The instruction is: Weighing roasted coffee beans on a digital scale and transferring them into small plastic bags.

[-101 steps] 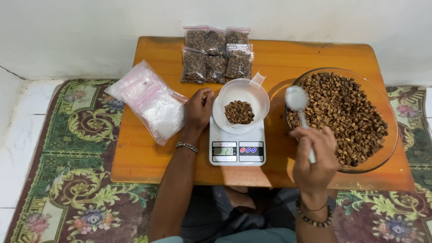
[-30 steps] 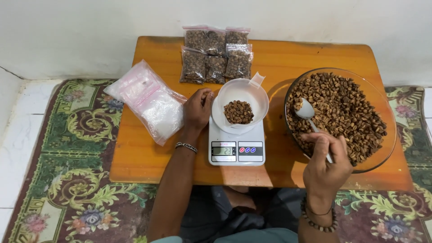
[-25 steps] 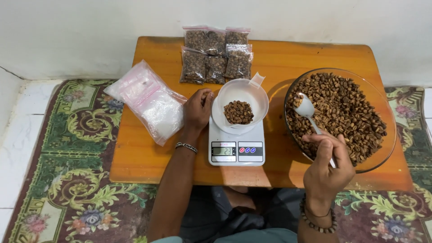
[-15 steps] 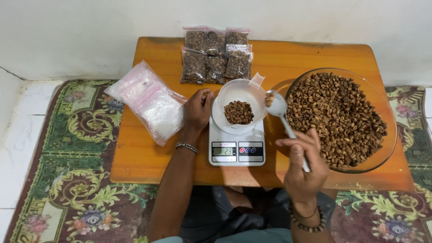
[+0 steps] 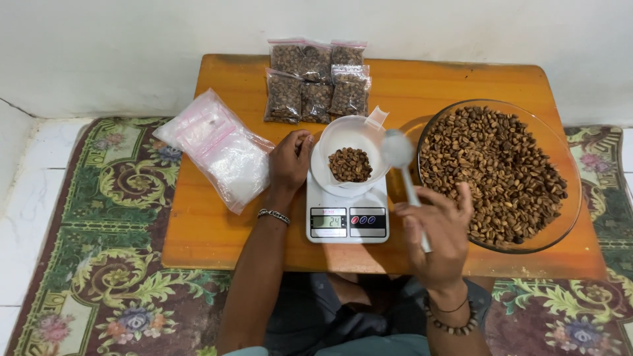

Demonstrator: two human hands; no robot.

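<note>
Your right hand (image 5: 440,232) is closed round the handle of a white spoon (image 5: 403,167), whose long axis runs from your fist away and slightly left, its head hanging just right of the white cup (image 5: 349,155) on the scale (image 5: 347,221). Your left hand (image 5: 290,158) curls loosely against the cup's left rim, gripping nothing else. To your right sits one glass bowl (image 5: 567,217) of beans; at the far edge lie about six filled bags (image 5: 316,79), and at the left one stack of empty bags (image 5: 217,148).
</note>
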